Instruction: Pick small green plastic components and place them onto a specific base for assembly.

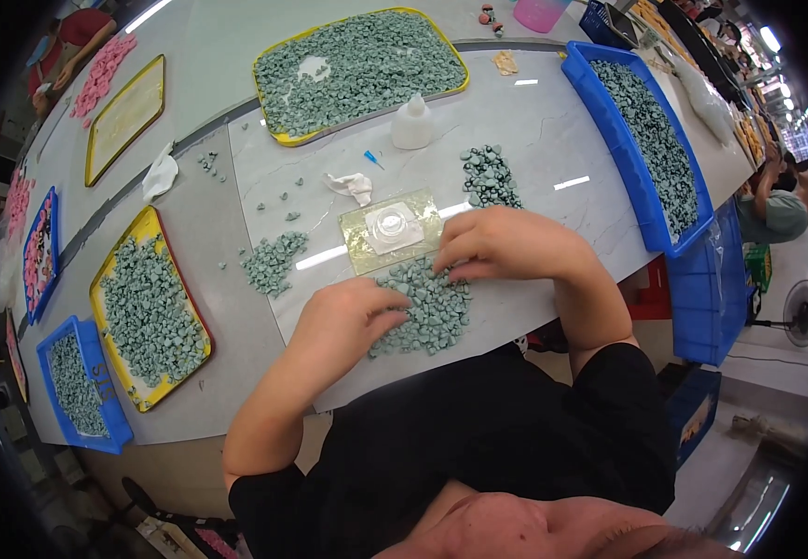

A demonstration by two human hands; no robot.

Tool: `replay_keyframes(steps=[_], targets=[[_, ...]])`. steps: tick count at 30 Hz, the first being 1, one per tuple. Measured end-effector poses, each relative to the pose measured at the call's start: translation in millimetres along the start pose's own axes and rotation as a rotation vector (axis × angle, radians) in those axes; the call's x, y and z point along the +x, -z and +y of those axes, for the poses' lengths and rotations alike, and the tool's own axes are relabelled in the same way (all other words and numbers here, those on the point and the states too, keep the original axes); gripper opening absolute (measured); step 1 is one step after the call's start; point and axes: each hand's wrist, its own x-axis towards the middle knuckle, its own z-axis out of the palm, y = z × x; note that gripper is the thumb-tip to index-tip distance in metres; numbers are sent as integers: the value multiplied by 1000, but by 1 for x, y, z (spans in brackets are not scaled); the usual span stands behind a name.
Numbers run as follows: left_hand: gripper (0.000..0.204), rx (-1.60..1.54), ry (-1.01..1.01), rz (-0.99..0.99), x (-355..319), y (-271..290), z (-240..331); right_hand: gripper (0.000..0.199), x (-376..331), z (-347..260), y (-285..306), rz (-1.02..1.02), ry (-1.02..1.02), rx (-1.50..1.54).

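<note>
A pile of small grey-green pieces (427,312) lies on the pale table (553,130) right in front of me. My left hand (343,321) rests palm down on the left side of this pile, fingers curled onto the pieces. My right hand (502,244) lies over the pile's upper right edge, fingertips bent down among the pieces. Whether either hand pinches a piece is hidden. Just beyond my hands sits a yellowish square pad (393,233) with a small clear round dish on white paper.
A white squeeze bottle (412,123), crumpled tissue (353,185) and two more green heaps (490,177) (273,261) lie on the table. Yellow trays (362,70) (148,312) and blue bins (651,140) (82,387) hold green pieces. Pink pieces lie far left. Other people work at far left and far right.
</note>
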Motion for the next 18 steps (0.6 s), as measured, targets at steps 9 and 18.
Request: replay_keyframes(steps=[9,18], targets=[[13,-148,153,23,2,1,8,12,-22,25,26,299,-229,-120],[18,-1396,466,128,9,10,-2,12,-17,18,7,137,-297,-287]])
